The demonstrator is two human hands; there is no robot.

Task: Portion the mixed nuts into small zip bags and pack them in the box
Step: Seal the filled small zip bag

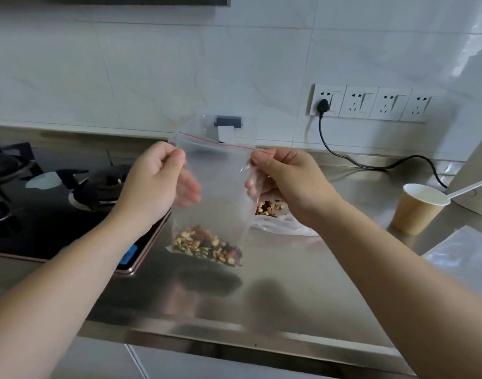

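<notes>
Above the steel bench (pixel 302 283), held up between both hands: a clear zip bag (pixel 215 192) with mixed nuts (pixel 207 246) pooled at its bottom, well below the fingers. Left hand (pixel 155 184) pinching the top left corner, right hand (pixel 283 181) pinching the top right, red zip line (pixel 223 143) running crosswise from one grip to the other, slanting down toward the right. Both hands equally near the seal; probably next, pressing along that line to close it.
</notes>
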